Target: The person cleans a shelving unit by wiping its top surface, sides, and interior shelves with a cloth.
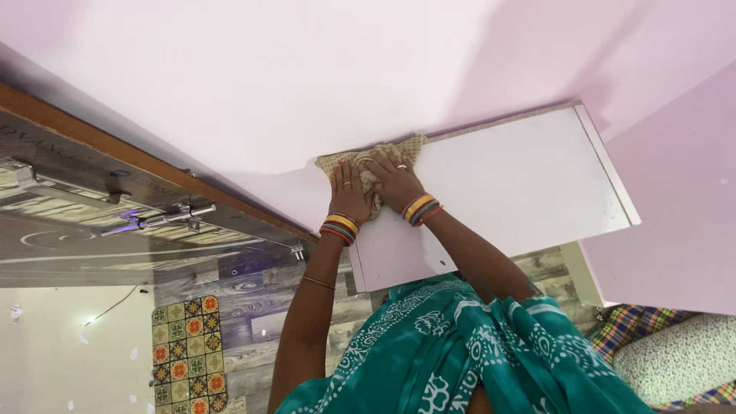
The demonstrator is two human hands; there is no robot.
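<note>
White shelf [529, 176] bears both hands [349, 192] [395, 182] pressing beige cloth [372, 157]

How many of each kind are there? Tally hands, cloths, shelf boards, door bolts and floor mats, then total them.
Hands: 2, the left hand and the right hand, both flat on the cloth
Beige cloth: 1
White shelf board: 1
Metal door bolt: 1
Patterned floor mat: 1
Total: 6

Cloth [373, 159] partly under hands [349, 192]
</note>
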